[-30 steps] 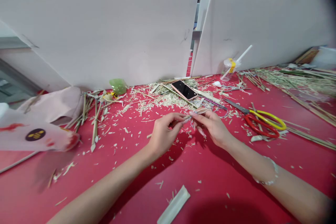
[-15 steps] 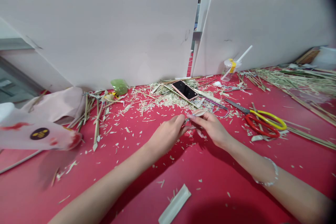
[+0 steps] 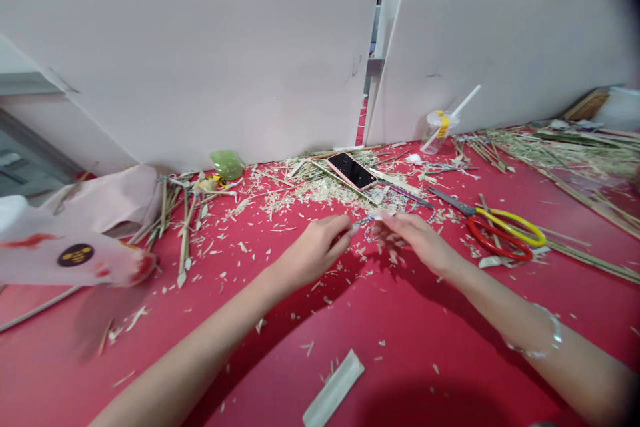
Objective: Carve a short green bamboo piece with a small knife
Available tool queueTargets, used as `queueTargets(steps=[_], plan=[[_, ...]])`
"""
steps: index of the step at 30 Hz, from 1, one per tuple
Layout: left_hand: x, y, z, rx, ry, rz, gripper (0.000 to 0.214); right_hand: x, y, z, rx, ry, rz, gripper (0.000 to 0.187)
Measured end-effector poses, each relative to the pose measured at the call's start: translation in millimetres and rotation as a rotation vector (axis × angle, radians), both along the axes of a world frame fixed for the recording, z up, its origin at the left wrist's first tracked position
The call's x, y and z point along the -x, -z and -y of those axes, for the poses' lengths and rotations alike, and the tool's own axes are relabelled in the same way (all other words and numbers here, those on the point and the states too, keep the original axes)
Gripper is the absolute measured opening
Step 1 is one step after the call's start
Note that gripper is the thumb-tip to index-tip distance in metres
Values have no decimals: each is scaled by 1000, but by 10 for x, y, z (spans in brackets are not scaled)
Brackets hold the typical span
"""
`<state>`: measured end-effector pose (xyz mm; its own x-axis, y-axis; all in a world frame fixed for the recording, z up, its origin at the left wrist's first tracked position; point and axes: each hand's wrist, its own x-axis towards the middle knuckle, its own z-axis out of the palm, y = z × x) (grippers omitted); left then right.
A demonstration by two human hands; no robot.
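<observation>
My left hand [image 3: 315, 250] pinches the end of a thin, pale sliver of bamboo [image 3: 365, 221], with a bluish tint near its tip. My right hand [image 3: 413, 240] hovers just right of the sliver, its fingers loose and curled downward. A curved pale shaving [image 3: 384, 214] lies by its fingertips. Both hands are above a red table [image 3: 320, 347] strewn with bamboo shavings [image 3: 320, 190]. A pink smartphone [image 3: 351, 171] rests on the thickest heap, beyond my hands.
Red-and-yellow scissors [image 3: 505, 233] and a knife [image 3: 450, 201] lie to the right. Bamboo strips [image 3: 575, 160] pile up at the far right. Beyond stand a plastic cup with a straw [image 3: 436, 133] and white partitions [image 3: 190, 60]. A flat pale strip [image 3: 333, 388] lies near me.
My right hand has moved rightward, away from my left hand, and its fingers have loosened. My left hand has drawn slightly back, and the sliver now shows between my hands.
</observation>
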<state>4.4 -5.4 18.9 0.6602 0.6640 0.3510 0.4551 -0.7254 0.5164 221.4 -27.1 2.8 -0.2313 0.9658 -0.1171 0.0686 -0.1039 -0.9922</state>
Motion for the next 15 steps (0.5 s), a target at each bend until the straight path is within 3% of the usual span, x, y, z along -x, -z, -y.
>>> queueTargets(steps=[3, 4, 7, 9, 12, 15], plan=[[16, 10, -15, -11, 11, 1, 24, -455, 18, 6, -56, 59, 264, 44], [21, 20, -20, -18, 12, 0, 23, -638, 31, 0, -71, 89, 427, 37], [32, 59, -35, -33, 11, -2, 21, -1196, 102, -16, -186, 358, 1078, 22], [35, 80, -45, -33, 21, -1, 22, -1518, 181, -9, -185, 364, 1416, 25], [33, 84, -52, -21, 47, 7, 23, -1860, 329, 27, -80, 345, 1623, 38], [31, 57, -47, -3, 60, 19, 23, -2027, 437, 34, 12, 359, 1653, 35]])
